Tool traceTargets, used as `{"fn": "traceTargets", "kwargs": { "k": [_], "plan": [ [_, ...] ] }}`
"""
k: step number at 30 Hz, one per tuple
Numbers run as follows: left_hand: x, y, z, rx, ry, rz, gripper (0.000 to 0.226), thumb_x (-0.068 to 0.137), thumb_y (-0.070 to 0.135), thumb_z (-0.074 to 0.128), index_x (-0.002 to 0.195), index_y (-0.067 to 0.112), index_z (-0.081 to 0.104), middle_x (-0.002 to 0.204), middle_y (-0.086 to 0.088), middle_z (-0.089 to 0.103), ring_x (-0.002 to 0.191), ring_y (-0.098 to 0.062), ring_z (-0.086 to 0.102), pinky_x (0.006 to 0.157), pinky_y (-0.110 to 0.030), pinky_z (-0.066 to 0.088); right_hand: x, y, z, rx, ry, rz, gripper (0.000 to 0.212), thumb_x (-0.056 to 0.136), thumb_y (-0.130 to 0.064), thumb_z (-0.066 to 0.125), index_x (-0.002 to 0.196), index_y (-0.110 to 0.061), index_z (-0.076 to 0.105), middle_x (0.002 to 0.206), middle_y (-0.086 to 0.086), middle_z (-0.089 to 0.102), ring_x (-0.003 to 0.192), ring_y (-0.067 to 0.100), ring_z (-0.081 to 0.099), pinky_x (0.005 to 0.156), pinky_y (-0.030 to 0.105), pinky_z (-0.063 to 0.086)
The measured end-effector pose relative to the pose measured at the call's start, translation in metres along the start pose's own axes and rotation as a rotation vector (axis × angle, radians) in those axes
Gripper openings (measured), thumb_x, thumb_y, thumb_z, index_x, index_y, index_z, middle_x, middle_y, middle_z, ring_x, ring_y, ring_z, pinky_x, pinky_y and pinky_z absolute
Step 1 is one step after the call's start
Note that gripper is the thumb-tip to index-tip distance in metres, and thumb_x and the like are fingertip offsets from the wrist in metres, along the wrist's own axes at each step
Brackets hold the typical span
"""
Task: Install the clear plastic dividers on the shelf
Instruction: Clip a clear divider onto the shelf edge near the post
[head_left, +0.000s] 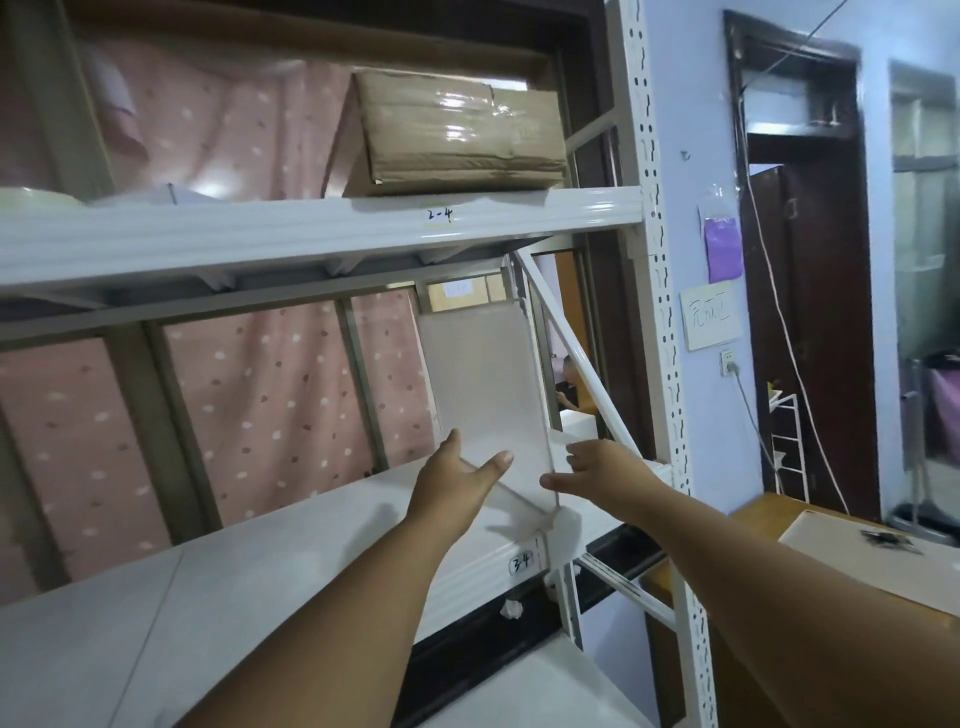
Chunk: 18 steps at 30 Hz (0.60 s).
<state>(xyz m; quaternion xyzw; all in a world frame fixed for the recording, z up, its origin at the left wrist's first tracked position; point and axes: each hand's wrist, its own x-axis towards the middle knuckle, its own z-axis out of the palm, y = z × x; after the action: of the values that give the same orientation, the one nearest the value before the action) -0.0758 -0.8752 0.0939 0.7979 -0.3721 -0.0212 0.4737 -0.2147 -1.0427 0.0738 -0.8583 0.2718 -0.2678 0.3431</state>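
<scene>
Soft, dim light; edges perhaps warped

Bare left grip, bare right grip

A: What sort of place am I working in here?
B: A stockroom, I'd say. I see a white slotted steel rack with handwritten bay labels, "2-4" and "3-4", a taped cardboard carton stored above, and a handwritten note on the wall.

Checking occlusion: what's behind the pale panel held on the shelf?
Around the pale panel, held by left hand and right hand, show pink dotted curtain and window frame. Whatever lies directly behind it is covered.
</scene>
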Motion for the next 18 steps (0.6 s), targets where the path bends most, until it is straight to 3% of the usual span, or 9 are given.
{"fn": "traceTargets", "kwargs": {
  "k": [2,3,5,8,11,15,18],
  "plan": [
    [-0.006,-0.005,-0.014,0.04,-0.02,0.0,0.099,0.091,0.067,0.066,0.168,0.021,0.024,0.174,-0.002,0.031,0.159,-0.027,0.031,0.127,-0.046,0.029,-0.008,-0.006,-0.002,-0.046,0.028,0.034,0.075,0.068,-0.068,0.075,0.116,-0.012,0.065,0.107,0.001,0.069,0.097,0.02,0.065,0.074,0.028,0.047],
    [-0.01,-0.007,-0.022,0.064,-0.031,-0.003,0.097,0.092,0.067,0.064,0.168,0.02,0.024,0.174,-0.003,0.03,0.159,-0.028,0.03,0.127,-0.045,0.029,-0.012,-0.011,-0.003,-0.07,0.046,0.059,0.091,0.066,-0.072,0.074,0.134,-0.013,0.058,0.127,0.004,0.066,0.113,0.023,0.063,0.08,0.029,0.047],
    [-0.016,-0.013,-0.039,0.134,-0.046,-0.008,0.094,0.095,0.066,0.06,0.167,0.018,0.024,0.175,-0.006,0.028,0.159,-0.032,0.028,0.127,-0.046,0.029,-0.024,-0.024,-0.004,-0.108,0.062,0.079,0.107,0.063,-0.076,0.073,0.147,-0.016,0.046,0.144,0.005,0.057,0.126,0.025,0.057,0.087,0.033,0.047],
    [-0.026,-0.024,-0.065,0.269,-0.063,-0.023,0.092,0.096,0.067,0.056,0.167,0.018,0.024,0.177,-0.008,0.021,0.161,-0.037,0.02,0.128,-0.054,0.027,-0.039,-0.045,-0.003,-0.167,0.064,0.072,0.106,0.063,-0.077,0.073,0.146,-0.017,0.045,0.138,0.007,0.062,0.116,0.027,0.064,0.087,0.038,0.054],
    [-0.037,-0.037,-0.095,0.344,-0.075,-0.037,0.092,0.095,0.071,0.053,0.167,0.023,0.024,0.177,-0.007,0.017,0.162,-0.041,0.013,0.127,-0.057,0.027,-0.054,-0.068,0.003,-0.28,0.076,0.046,0.091,0.069,-0.071,0.073,0.138,-0.017,0.052,0.125,0.007,0.068,0.106,0.027,0.068,0.087,0.04,0.056],
    [-0.055,-0.056,-0.143,0.443,-0.07,-0.096,0.094,0.095,0.074,0.049,0.168,0.023,0.02,0.178,-0.01,0.011,0.162,-0.044,0.006,0.128,-0.058,0.022,-0.071,-0.109,0.021,-0.535,0.009,0.035,0.069,0.073,-0.067,0.071,0.107,-0.007,0.064,0.086,0.005,0.069,0.078,0.022,0.067,0.061,0.032,0.054],
    [-0.069,-0.075,-0.182,0.499,-0.052,-0.138,0.093,0.096,0.074,0.047,0.168,0.023,0.017,0.178,-0.011,0.01,0.162,-0.045,0.007,0.13,-0.057,0.018,-0.08,-0.142,0.045,-0.615,-0.028,0.017,0.065,0.074,-0.068,0.07,0.095,-0.008,0.06,0.078,0.004,0.058,0.069,0.018,0.056,0.054,0.028,0.042]
  ]
}}
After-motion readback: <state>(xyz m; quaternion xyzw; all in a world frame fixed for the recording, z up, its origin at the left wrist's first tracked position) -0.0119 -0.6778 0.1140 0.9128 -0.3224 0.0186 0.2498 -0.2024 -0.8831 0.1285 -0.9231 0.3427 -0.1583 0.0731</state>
